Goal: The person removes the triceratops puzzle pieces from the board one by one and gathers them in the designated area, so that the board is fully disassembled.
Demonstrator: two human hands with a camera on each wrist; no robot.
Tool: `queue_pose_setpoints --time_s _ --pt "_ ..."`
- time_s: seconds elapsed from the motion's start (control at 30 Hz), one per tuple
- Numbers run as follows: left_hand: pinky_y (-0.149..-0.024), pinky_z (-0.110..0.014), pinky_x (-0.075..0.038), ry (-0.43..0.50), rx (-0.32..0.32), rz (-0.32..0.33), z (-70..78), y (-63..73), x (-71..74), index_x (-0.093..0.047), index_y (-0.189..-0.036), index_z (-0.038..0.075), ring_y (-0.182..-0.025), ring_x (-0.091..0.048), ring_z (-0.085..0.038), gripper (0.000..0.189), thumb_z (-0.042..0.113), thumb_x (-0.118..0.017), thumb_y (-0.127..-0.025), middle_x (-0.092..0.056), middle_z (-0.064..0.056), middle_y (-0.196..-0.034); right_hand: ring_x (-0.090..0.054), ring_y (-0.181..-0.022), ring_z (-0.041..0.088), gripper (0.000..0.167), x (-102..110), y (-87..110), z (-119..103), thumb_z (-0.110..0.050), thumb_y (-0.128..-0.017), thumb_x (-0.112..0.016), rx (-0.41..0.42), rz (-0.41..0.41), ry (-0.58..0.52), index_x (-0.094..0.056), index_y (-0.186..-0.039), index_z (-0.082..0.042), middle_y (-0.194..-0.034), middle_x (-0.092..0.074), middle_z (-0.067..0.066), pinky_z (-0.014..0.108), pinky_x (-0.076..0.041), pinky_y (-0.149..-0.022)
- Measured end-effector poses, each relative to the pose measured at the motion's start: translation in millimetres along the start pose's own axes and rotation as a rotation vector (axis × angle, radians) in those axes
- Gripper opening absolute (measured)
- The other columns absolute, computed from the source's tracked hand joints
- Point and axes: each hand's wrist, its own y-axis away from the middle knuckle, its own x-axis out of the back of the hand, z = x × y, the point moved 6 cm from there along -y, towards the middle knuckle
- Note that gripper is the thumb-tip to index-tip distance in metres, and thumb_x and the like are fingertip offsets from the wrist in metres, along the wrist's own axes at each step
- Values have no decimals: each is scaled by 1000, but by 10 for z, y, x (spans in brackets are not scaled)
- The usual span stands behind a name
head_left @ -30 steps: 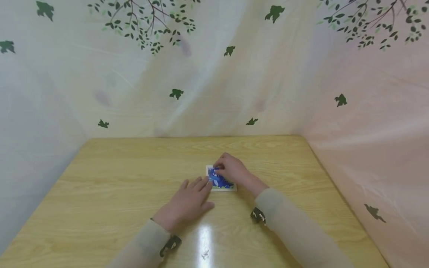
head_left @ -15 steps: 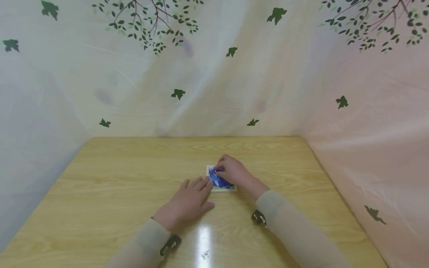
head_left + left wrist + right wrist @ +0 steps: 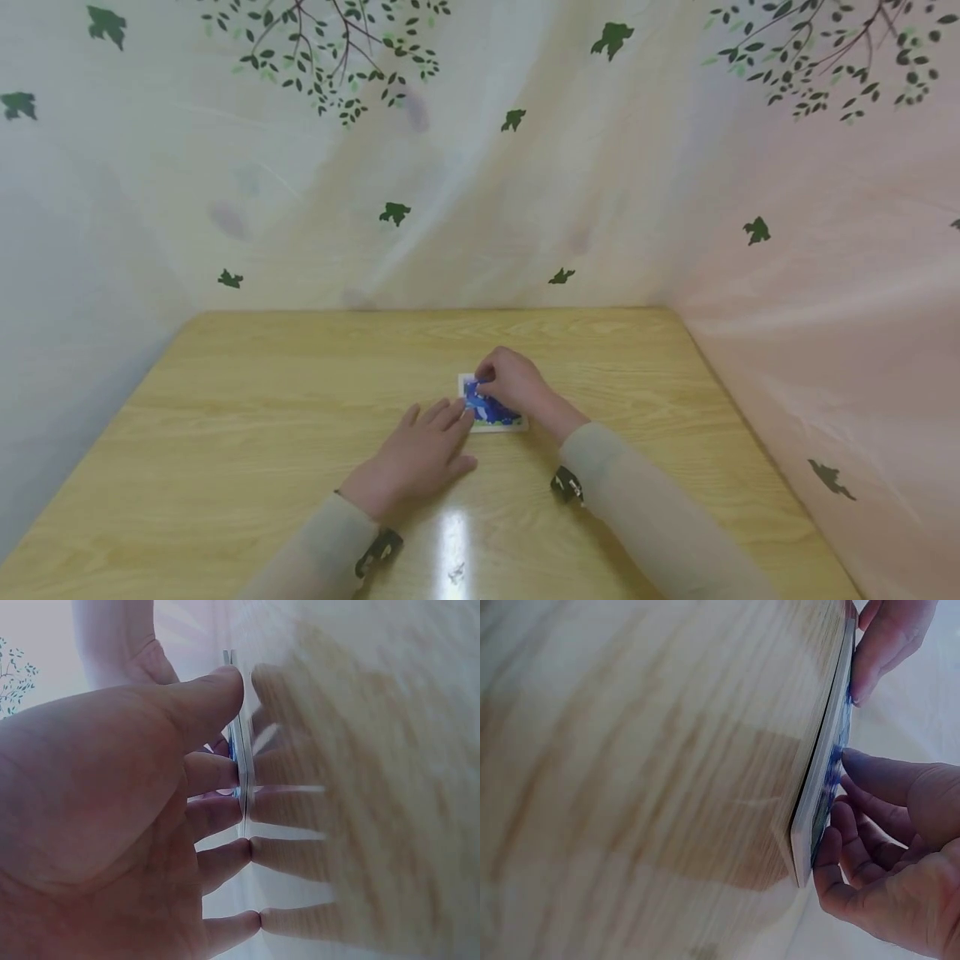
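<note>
A small flat jigsaw puzzle (image 3: 498, 418) with a white border and a blue picture lies near the middle of the table. My left hand (image 3: 422, 450) lies palm down with straight, spread fingers; its foremost fingertips touch the puzzle's left edge, while other fingertips rest on the table, as the left wrist view shows. Over the puzzle's upper right, my right hand (image 3: 517, 385) has curled fingers. Its thumb and index finger pinch at what looks like a blue puzzle piece (image 3: 835, 766), mostly hidden. In the right wrist view, the thumb tip touches the picture surface.
The wooden table (image 3: 262, 400) extends around the puzzle on all sides. A pale curtain (image 3: 465, 183) with printed leaves hangs behind the table and along its sides. A bright light reflection lies on the table between the forearms.
The right hand's pinch at the puzzle's upper left has shifted slightly. The left hand stays in place at the puzzle's edge; the head view has moved a little.
</note>
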Motion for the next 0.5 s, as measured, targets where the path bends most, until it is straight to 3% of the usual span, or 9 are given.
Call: queue_pose_setpoints --time_s 0.3,0.5 --pt "-132 -69 -19 -4 -3 -1 -6 -20 -5 -40 -171 7 -164 -28 -41 73 52 -54 -115 -31 -15 -179 -68 -108 22 22 15 0 -14 -12 -100 -84 -54 -2 -12 -78 -121 -8 -114 -72 5 41 -60 -102" --pt "-132 -68 -19 -17 6 -2 -2 8 3 -40 -171 8 -165 -28 -40 73 53 -52 -115 -31 -14 -179 -67 -99 20 14 -5 -7 -27 -10 -99 -84 -42 1 -27 -77 -110 -11 -105 -71 2 40 -61 -95"
